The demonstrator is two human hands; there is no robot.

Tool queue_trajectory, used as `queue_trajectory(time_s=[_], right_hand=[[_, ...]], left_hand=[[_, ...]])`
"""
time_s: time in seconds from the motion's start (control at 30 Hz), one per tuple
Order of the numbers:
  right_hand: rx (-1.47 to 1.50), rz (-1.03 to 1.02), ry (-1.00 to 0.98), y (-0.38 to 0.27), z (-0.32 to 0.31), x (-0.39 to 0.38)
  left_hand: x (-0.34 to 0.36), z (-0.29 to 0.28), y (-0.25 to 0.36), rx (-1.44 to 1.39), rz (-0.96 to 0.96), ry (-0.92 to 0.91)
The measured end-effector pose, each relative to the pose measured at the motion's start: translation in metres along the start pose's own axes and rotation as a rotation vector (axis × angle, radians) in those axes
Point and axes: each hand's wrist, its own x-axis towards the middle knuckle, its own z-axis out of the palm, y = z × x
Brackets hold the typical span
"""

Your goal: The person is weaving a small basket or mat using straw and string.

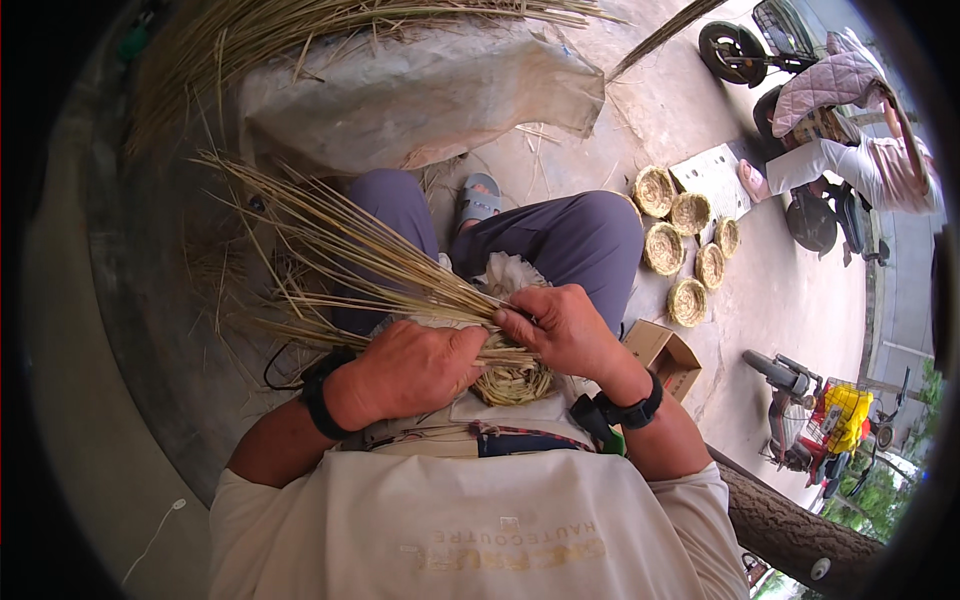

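In my lap lies a small round piece of woven straw [515, 384], coiled and partly covered by my hands. Long dry straw stalks [370, 262] fan out from it toward the upper left, across my thigh. My left hand [412, 368] is closed around the lower stalks beside the woven piece, its thumb lying along the top. My right hand [565, 328] pinches the gathered stalks between thumb and fingers, just above the woven piece. The two thumbs are close together. The ends inside both hands are hidden.
A large pile of straw [300, 30] lies on a plastic-covered mound [420, 95] ahead. Several small straw baskets [663, 249] stand on the ground at right, near a cardboard box [662, 358]. Another person [845, 165] and parked scooters [800, 400] are farther right.
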Motion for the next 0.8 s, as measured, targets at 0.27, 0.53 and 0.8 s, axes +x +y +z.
queue_trajectory(time_s=[0.27, 0.53, 0.8], right_hand=[[-0.020, -0.119, 0.033, -0.002, 0.000, 0.006], [-0.063, -0.236, 0.077, -0.001, 0.006, 0.008], [0.039, -0.196, 0.105, -0.008, 0.005, 0.005]], left_hand=[[-0.005, -0.006, 0.000, 0.049, 0.067, 0.057], [-0.010, -0.032, 0.011, 0.104, 0.070, 0.205], [-0.008, -0.042, -0.006, 0.280, -0.045, 0.115]])
